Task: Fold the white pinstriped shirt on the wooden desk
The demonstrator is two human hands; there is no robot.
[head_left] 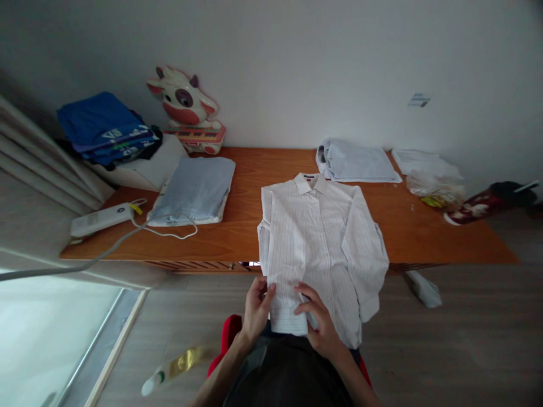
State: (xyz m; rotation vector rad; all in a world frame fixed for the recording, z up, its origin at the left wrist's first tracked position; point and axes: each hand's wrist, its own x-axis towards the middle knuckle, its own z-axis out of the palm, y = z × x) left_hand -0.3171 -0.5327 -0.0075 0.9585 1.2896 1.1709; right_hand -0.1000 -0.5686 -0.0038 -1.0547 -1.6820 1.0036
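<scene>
A white striped button-up shirt lies front up, its collar on the wooden cabinet top and its lower part hanging past the front edge toward my lap. Both sleeves are laid down along the body. My left hand pinches the outer edge of the left-side sleeve, a little above the cuff. On that sleeve's other edge is my right hand, thumb underneath and curled fingers on top of the cloth.
Folded grey-blue clothes lie left, near a power strip with a cable. Behind them stand a cow toy keyboard and a blue clothes stack. Folded white shirts, a plastic bag and a dark red tumbler sit right.
</scene>
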